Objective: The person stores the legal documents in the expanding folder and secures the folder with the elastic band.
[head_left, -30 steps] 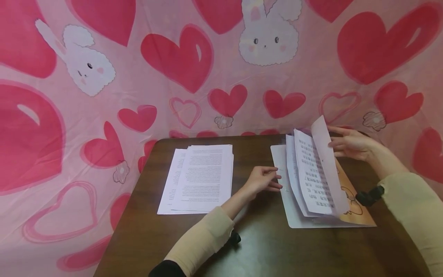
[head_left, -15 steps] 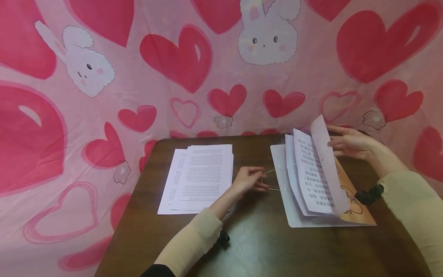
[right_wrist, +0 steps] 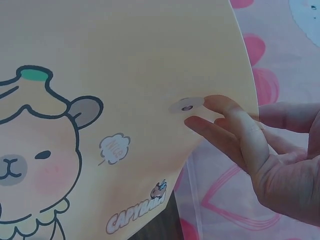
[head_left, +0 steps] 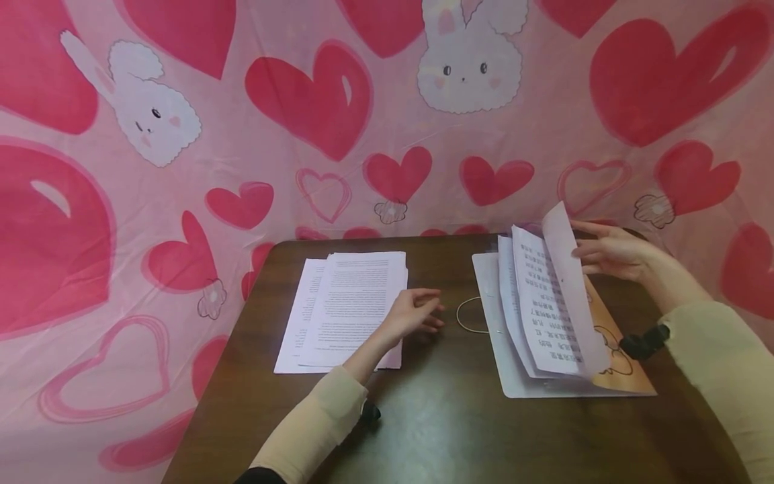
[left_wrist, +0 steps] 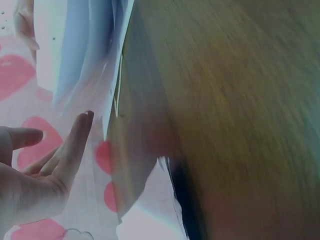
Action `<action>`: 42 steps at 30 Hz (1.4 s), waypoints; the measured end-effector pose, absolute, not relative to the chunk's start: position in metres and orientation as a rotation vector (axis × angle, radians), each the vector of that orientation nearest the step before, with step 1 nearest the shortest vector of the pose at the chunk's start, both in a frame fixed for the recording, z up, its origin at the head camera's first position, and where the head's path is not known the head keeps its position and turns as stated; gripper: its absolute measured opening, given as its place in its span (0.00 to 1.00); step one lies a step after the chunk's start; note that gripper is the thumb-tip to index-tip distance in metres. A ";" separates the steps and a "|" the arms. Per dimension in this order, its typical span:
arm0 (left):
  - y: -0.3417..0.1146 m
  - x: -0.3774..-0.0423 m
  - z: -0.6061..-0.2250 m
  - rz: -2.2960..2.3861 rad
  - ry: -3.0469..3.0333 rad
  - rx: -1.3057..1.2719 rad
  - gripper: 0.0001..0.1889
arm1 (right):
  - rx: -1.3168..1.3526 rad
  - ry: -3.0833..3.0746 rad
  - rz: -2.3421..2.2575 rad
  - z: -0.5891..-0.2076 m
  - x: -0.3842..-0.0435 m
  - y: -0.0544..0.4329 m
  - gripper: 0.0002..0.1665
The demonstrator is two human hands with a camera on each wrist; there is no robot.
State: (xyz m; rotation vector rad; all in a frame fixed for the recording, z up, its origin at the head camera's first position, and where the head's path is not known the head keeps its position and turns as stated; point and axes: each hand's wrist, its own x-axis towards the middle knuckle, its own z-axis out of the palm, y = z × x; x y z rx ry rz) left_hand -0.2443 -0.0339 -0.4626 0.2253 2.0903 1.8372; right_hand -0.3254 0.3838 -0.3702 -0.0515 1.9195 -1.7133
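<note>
An orange-covered folder (head_left: 631,366) with a cartoon animal on its front stands partly open at the right of the table, printed sheets (head_left: 547,316) fanned inside. My right hand (head_left: 613,252) holds the upper edge of its lifted cover (right_wrist: 125,60), fingers on the picture side. From the folder's left edge a thin elastic loop (head_left: 458,314) sticks out onto the table. My left hand (head_left: 414,312), its fingers loosely extended, hovers by the right edge of a stack of printed paper (head_left: 357,302) and holds nothing. In the left wrist view that hand (left_wrist: 45,175) also shows bare.
A dark brown wooden table (head_left: 435,430) carries both paper piles. Behind it hangs a pink cloth (head_left: 375,128) with hearts and rabbits. A dark strap-on device (head_left: 646,341) sits at the right wrist.
My left hand has let go of the elastic loop and moved left from the folder to the paper stack. The right hand and the cover have stayed in place.
</note>
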 end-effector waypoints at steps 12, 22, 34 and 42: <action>-0.073 -0.245 -0.468 1.815 2.154 0.256 0.26 | -0.059 1.943 -1.709 -0.369 -0.326 0.386 0.55; -0.110 -0.252 -0.463 1.756 2.329 0.152 0.27 | -0.058 1.921 -1.733 -0.370 -0.327 0.386 0.56; -0.161 -0.257 -0.452 1.675 2.482 0.123 0.28 | -0.081 2.010 -1.634 -0.368 -0.326 0.385 0.55; -0.182 -0.256 -0.456 1.524 2.676 0.002 0.28 | -0.091 2.053 -1.591 -0.369 -0.328 0.384 0.56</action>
